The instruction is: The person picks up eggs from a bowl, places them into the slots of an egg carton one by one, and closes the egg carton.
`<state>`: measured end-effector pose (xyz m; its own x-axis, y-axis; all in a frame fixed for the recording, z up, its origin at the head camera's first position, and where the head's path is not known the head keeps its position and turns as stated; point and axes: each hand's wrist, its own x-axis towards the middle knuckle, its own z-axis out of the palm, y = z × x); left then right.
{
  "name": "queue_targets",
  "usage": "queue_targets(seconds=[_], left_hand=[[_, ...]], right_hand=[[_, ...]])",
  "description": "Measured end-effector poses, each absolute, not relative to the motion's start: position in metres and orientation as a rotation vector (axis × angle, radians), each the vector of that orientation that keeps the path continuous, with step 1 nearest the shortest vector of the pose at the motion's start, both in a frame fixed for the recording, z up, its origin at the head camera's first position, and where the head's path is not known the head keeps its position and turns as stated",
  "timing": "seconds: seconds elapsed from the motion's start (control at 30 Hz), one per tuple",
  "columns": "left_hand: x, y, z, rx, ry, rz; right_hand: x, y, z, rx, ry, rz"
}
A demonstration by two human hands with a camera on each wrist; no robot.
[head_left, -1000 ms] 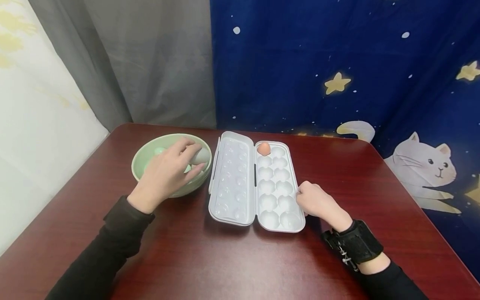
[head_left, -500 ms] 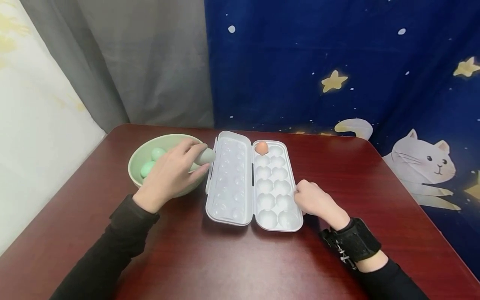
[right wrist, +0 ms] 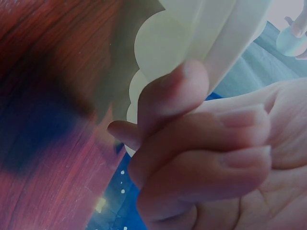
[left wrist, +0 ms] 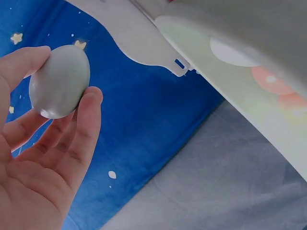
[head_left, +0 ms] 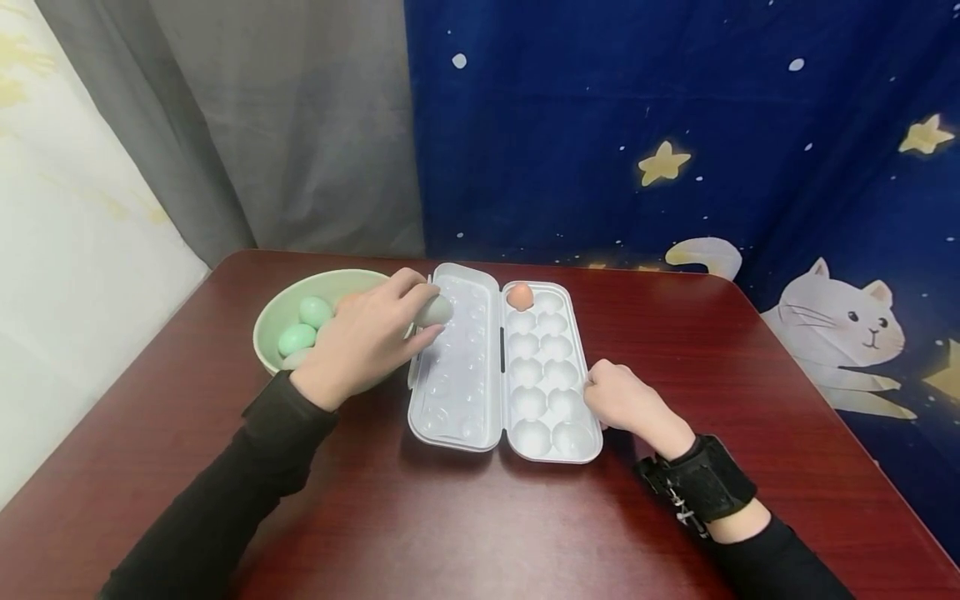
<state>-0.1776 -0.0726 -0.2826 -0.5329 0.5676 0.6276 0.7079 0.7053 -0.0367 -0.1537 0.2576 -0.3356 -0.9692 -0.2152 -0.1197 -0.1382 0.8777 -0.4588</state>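
Observation:
Thumb and fingertips of my left hand (head_left: 367, 337) pinch a pale grey-green egg (head_left: 435, 311) above the lid (head_left: 459, 387) of an opened white egg carton (head_left: 543, 387). The left wrist view shows this egg (left wrist: 60, 81) held up at the fingertips. One brown egg (head_left: 520, 297) sits in the carton's far-left cup. At the carton's right edge, my right hand (head_left: 630, 400) grips the rim with curled fingers; in the right wrist view the fingers (right wrist: 175, 96) lie against the carton's cupped side (right wrist: 165, 40). Its thumb is partly hidden.
Left of the carton stands a light green bowl (head_left: 264, 325) with several eggs in it, among them green eggs (head_left: 297, 338); my left hand hides part of it. The dark red table (head_left: 480, 525) ends at grey and blue curtains (head_left: 540, 150).
My left hand has lifted the pale egg out of the bowl and carried it right, over the carton's lid. The right hand stays at the carton's edge. The view has shifted slightly.

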Motion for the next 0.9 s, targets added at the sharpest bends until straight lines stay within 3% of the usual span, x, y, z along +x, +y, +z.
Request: queue_targets(seconds=[0.5, 0.9], left_hand=[[-0.189, -0.058, -0.263, -1.084, -2.475, -0.241], [-0.201, -0.019, -0.239, -1.286, -2.434, -0.197]], right_hand=[[-0.152, 0.257, -0.333, -0.285, 2.882, -0.68], [-0.154, 0.259, -0.335, -0.309, 2.876, -0.684]])
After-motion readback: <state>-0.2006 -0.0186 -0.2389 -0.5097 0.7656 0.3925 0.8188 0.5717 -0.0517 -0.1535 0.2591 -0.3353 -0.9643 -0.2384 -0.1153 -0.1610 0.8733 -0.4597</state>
